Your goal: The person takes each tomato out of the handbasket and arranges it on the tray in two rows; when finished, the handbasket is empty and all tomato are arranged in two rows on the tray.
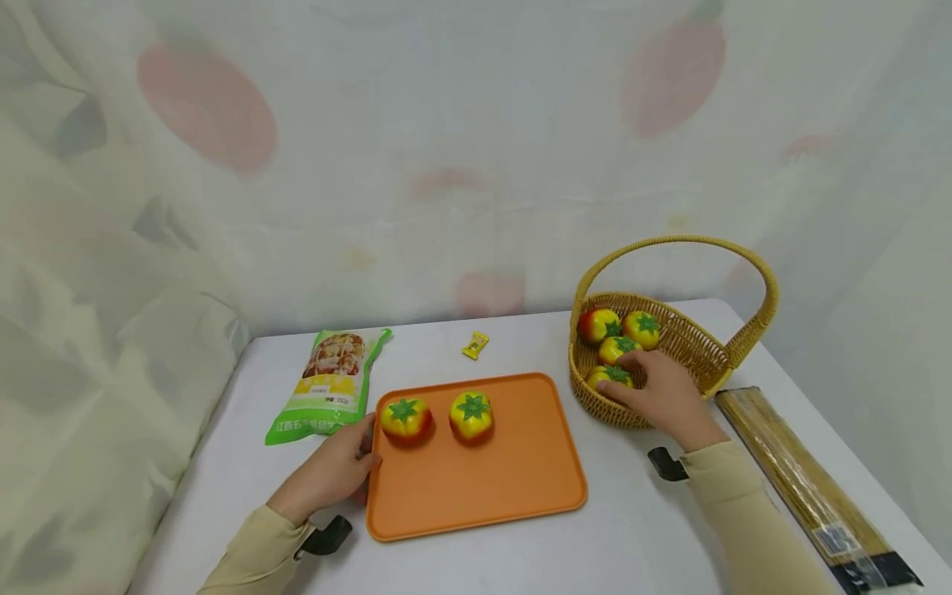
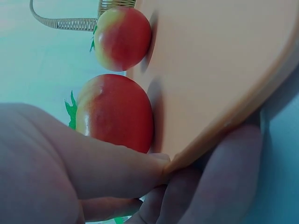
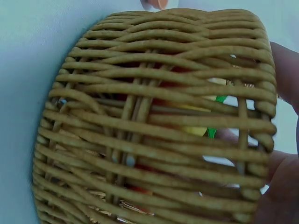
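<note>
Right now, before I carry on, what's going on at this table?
A person's left hand pinches the left edge of the tray, where two fruits sit side by side. The right hand reaches into the basket, its fingers at the nearest fruit; I can't tell whether it has a firm grip. Four fruits show in the basket. The green bag, small yellow packet and long pack lie untouched.
</note>
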The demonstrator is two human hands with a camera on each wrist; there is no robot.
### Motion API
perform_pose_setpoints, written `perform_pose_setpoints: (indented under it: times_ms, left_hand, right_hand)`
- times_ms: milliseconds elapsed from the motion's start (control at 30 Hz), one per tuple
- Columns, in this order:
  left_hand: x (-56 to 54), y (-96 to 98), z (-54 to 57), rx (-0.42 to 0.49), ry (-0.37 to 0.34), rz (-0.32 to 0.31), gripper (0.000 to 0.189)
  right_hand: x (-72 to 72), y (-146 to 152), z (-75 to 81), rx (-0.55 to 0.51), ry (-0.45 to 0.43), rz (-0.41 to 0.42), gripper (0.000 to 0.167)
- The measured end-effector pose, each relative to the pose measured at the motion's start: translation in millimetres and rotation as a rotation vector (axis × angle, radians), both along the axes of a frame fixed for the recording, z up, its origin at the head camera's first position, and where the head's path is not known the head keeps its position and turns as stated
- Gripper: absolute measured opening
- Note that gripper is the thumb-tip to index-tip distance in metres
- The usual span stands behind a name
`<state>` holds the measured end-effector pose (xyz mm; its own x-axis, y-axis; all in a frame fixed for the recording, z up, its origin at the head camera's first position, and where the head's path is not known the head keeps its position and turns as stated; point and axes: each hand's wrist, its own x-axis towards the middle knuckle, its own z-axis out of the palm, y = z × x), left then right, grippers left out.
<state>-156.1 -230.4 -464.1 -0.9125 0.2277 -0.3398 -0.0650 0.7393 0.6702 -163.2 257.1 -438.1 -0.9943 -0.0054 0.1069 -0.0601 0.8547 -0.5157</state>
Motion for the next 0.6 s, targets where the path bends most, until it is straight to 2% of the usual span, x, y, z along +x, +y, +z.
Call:
perform_pose_setpoints:
  times_ms: [300, 600]
  left_hand:
    - [-0.7, 0.5, -0.4, -0.002, -0.001, -0.001, 0.076]
    - [-1.1, -0.5, -0.2, -0.015, 0.008, -0.004, 0.075]
  right_hand:
    - [-4.5, -3.0, -1.5, 0.020, -0.095, -0.033, 0.081]
    - [0.9, -0.5, 7.9, 0.022, -0.076, -0.035, 0.080]
